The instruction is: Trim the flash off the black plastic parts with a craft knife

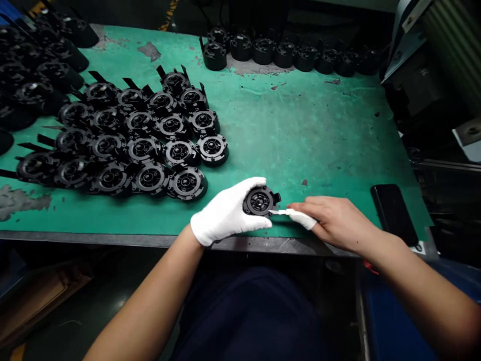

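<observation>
My left hand (225, 213), in a white glove, is closed around a round black plastic part (260, 201) held just above the near edge of the green mat (300, 130). My bare right hand (336, 220) grips a small white-wrapped tool (298, 216) whose thin tip touches the right side of that part. Both hands sit close together at the front middle of the table.
Several rows of the same black round parts (150, 145) lie overlapping on the left of the mat. More black parts (285, 52) line the far edge and pile at the far left (33, 70). A black phone (394, 213) lies at the right front corner.
</observation>
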The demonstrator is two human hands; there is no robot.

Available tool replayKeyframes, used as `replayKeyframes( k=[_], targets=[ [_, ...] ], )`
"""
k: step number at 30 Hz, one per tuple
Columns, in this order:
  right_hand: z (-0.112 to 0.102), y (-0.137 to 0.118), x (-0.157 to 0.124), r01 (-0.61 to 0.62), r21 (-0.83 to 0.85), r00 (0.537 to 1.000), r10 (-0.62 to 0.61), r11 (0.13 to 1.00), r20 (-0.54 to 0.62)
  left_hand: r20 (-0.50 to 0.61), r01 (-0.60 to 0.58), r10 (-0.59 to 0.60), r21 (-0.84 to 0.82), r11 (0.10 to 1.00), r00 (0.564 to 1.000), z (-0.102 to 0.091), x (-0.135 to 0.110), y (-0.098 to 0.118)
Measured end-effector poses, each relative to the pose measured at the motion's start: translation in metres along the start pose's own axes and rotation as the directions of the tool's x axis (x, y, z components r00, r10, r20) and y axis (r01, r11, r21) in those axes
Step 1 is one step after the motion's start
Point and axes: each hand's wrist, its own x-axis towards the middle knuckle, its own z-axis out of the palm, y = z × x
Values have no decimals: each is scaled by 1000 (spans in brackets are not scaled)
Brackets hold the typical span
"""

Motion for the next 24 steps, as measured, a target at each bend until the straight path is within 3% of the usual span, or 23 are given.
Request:
replayKeyframes(
  k=[3,7,11,16,21,24],
  targets=[
    [-3,3,9,13,-62,1000,-12,998,5,24,1,-1,-6,1000,1000,-4,4,0],
    [2,0,7,-112,-156,991,100,981,-85,-23,18,-19,-39,999,1000,1,3,4],
    [15,-15,-13,-141,49,980,146,989,-133,-153,88,-95,-49,995,984,23,-7,13],
    [31,-44,-27,-230,256,970,243,939,-19,-367,128,-141,-61,990,919,53,-19,22],
    [27,-51,-21,-207,328,978,184,922,101,-360,109,-114,-33,993,926,55,-21,22],
    [22,-47,-20,-209,333,978,187,920,96,-369,99,-107,-39,994,923,53,-20,20]
  ],
)
